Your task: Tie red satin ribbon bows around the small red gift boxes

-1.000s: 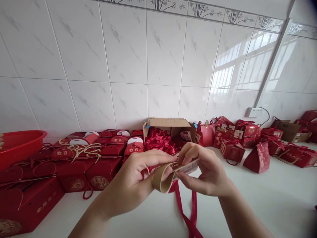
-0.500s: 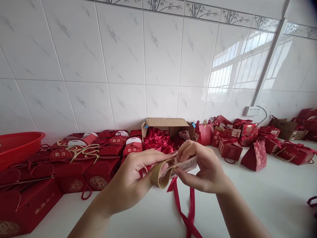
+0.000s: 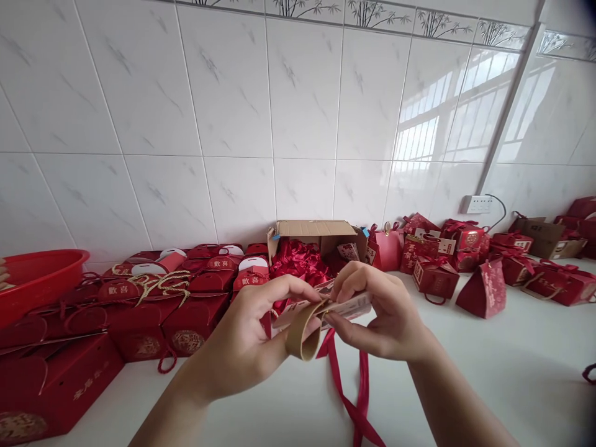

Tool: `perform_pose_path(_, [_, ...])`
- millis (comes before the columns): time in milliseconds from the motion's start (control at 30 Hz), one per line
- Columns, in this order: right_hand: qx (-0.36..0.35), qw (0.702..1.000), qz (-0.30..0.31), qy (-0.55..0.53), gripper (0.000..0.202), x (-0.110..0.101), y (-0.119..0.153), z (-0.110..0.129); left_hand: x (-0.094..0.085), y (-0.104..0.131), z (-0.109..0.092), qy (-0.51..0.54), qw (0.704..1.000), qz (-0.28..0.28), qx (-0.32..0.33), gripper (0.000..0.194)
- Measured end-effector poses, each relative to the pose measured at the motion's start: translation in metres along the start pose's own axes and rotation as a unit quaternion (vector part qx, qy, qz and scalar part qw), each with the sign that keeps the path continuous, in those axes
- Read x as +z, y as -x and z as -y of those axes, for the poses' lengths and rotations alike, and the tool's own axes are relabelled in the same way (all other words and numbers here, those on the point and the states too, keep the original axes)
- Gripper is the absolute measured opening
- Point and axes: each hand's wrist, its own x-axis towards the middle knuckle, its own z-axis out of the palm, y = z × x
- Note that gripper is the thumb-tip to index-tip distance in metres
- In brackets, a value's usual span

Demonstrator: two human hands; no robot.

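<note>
My left hand (image 3: 255,332) is closed on a flat tan strap (image 3: 303,338) that curls into a loop. Between the fingers and thumb of my right hand (image 3: 379,313) is a printed card (image 3: 352,306), right where the strap's ends meet it. A small gold-coloured piece shows at that spot, mostly covered by fingertips. Below the hands a dark red ribbon (image 3: 338,385) hangs or lies over the white table, its two lengths crossing; whether it joins the card is hidden.
Red gift boxes (image 3: 186,323) with cords crowd the left, beside a red plastic basin (image 3: 44,279). A cardboard box (image 3: 316,228) of red satin ribbon (image 3: 298,257) stands against the tiled wall. More red boxes (image 3: 435,273) stand on the right of the white table (image 3: 465,354).
My left forefinger has lifted slightly, and the strap's loop has narrowed and shifted a little lower. My right hand keeps its pinch on the card. Another hand has appeared at the basin's left edge.
</note>
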Motion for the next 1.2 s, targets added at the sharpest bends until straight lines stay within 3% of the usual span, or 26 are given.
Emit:
perform_pose_path(233, [-0.021, 0.999, -0.010, 0.039, 0.021, -0.0007, -0.0013, -0.0021, -0.0054, -0.0014, 0.0064, -0.064, 0.998, 0.007, 0.016, 0.024])
perform_pose_path(500, [-0.087, 0.993, -0.010, 0.086, 0.020, -0.0002, -0.0029, -0.0036, -0.0030, -0.0050, 0.0093, -0.054, 0.997, -0.044, 0.018, 0.018])
perform_pose_path(967, [-0.108, 0.993, -0.031, 0.035, 0.024, 0.0056, -0.0026, -0.0031, -0.0052, -0.0024, 0.0040, -0.057, 0.997, -0.037, 0.025, 0.015])
perform_pose_path(1200, [-0.132, 0.990, -0.033, 0.043, 0.025, 0.0088, -0.0018, -0.0027, -0.0069, -0.0018, 0.0033, -0.101, 0.993, -0.033, 0.059, 0.018])
